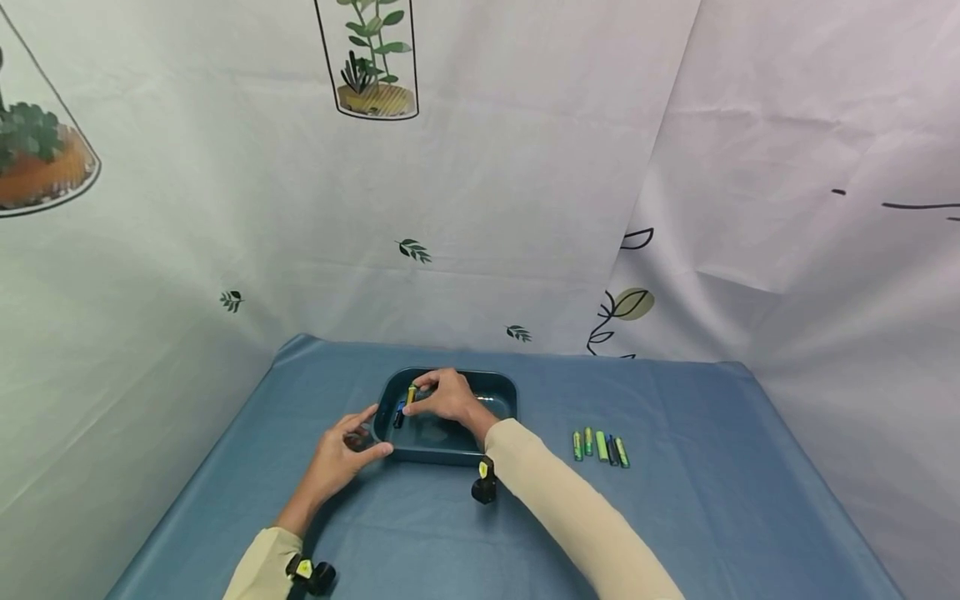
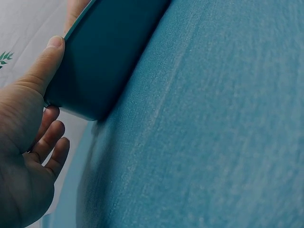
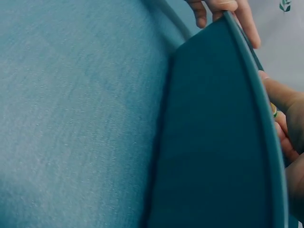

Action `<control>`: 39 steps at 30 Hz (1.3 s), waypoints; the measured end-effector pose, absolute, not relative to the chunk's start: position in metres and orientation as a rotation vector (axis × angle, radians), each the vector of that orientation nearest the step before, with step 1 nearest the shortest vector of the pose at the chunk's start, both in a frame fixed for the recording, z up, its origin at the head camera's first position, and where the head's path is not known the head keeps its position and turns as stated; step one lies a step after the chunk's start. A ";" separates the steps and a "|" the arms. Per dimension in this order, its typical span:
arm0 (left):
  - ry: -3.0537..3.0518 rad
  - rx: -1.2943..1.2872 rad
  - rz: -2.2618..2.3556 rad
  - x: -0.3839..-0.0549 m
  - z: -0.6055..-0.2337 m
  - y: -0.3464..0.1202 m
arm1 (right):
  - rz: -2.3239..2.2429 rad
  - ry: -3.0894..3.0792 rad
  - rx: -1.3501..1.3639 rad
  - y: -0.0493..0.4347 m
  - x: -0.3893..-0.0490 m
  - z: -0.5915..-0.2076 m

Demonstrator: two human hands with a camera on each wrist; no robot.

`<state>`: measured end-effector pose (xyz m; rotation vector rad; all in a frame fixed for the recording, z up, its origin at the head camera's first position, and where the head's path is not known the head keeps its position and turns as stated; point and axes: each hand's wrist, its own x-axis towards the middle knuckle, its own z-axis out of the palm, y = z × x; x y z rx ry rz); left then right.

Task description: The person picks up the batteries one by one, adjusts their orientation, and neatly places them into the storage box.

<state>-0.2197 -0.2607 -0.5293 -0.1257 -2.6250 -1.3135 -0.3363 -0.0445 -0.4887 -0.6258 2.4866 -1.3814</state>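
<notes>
A dark teal tray point(image 1: 435, 457) with raised walls stands on the cloth-covered table. My left hand point(image 1: 337, 457) grips its near left corner, thumb at the front rim and fingers along the left side. In the left wrist view, the thumb point(image 2: 46, 61) presses the tray wall point(image 2: 102, 47). Inside the tray, my right hand point(image 1: 447, 395) pinches a yellow-green battery point(image 1: 411, 395) near the left end. Close beside it lies a dark blue and black battery point(image 1: 399, 415). The tray wall hides most of the right hand's fingers in the right wrist view.
Right of the tray, several batteries point(image 1: 602, 446) lie in a loose row, mostly green with one dark. Blue cloth point(image 1: 712, 500) covers the table. A pale printed curtain point(image 1: 487, 208) hangs behind it and at both sides.
</notes>
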 end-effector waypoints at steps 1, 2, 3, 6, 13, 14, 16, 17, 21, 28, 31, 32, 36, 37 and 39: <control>-2.624 -0.126 -1.315 -0.220 -0.529 -0.261 | -1.376 2.488 -0.624 -0.045 -0.336 -0.489; -2.623 -0.128 -1.316 -0.220 -0.529 -0.261 | -1.369 2.492 -0.624 -0.045 -0.336 -0.490; -2.623 -0.127 -1.314 -0.220 -0.529 -0.261 | -1.369 2.493 -0.623 -0.046 -0.335 -0.490; -2.624 -0.120 -1.312 -0.220 -0.529 -0.261 | -1.377 2.494 -0.619 -0.047 -0.334 -0.492; -2.628 -0.108 -1.316 -0.221 -0.530 -0.261 | -1.393 2.488 -0.583 -0.051 -0.334 -0.495; -2.628 -0.108 -1.315 -0.221 -0.530 -0.261 | -1.395 2.487 -0.580 -0.051 -0.334 -0.495; -2.625 -0.111 -1.315 -0.221 -0.530 -0.261 | -1.379 2.496 -0.577 -0.052 -0.334 -0.495; -2.624 -0.111 -1.315 -0.221 -0.530 -0.261 | -1.369 2.501 -0.581 -0.053 -0.334 -0.495; -2.622 -0.114 -1.313 -0.221 -0.529 -0.261 | -1.335 2.523 -0.584 -0.054 -0.333 -0.495; -2.611 -0.131 -1.318 -0.221 -0.529 -0.261 | -1.330 2.548 -0.543 -0.057 -0.330 -0.496; -2.610 -0.130 -1.317 -0.220 -0.529 -0.261 | -1.318 2.563 -0.527 -0.057 -0.330 -0.496; -2.612 -0.129 -1.317 -0.220 -0.529 -0.261 | -1.314 2.567 -0.522 -0.058 -0.330 -0.496; -2.617 -0.124 -1.321 -0.220 -0.530 -0.261 | -1.277 2.596 -0.515 -0.059 -0.331 -0.499; -2.618 -0.121 -1.322 -0.220 -0.530 -0.261 | -1.272 2.602 -0.519 -0.059 -0.331 -0.499; -2.617 -0.116 -1.326 -0.220 -0.530 -0.261 | -1.255 2.612 -0.524 -0.059 -0.332 -0.500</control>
